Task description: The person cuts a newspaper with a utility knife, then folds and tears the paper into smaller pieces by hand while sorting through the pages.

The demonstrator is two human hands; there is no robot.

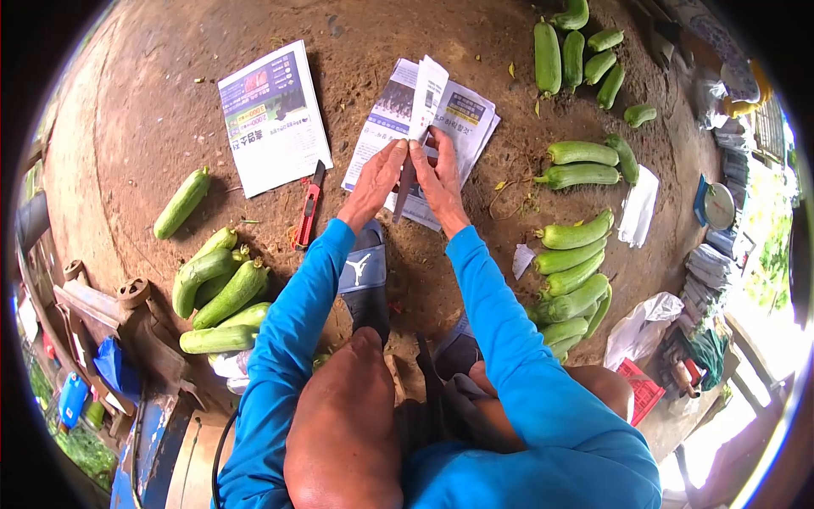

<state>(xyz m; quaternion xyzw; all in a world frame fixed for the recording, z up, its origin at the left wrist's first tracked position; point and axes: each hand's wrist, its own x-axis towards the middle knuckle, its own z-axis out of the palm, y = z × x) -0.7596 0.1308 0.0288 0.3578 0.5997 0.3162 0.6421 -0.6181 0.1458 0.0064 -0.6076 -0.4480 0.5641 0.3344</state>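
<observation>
Between both hands, a narrow folded part of a newspaper sheet [426, 95] stands up over the spread newspapers [475, 114] on the ground. My left hand [376, 183] pinches its lower end, thumb against thumb with my right hand [437, 175]. The right fingers curl around the back of the fold. A dark, narrow strip [405, 188] points down from under the thumbs; I cannot tell what it is. To the left lies a folded newspaper stack [284, 157]. A red box cutter [309, 210] rests beside it, its tip at the stack's lower corner.
Green gourds lie in groups on the dirt floor [153, 93]: a pile [225, 293] at left, a row [572, 267] at right, others [549, 59] at upper right. A white paper [638, 206], a plastic bag [642, 327] and a dial scale [719, 206] are farther right.
</observation>
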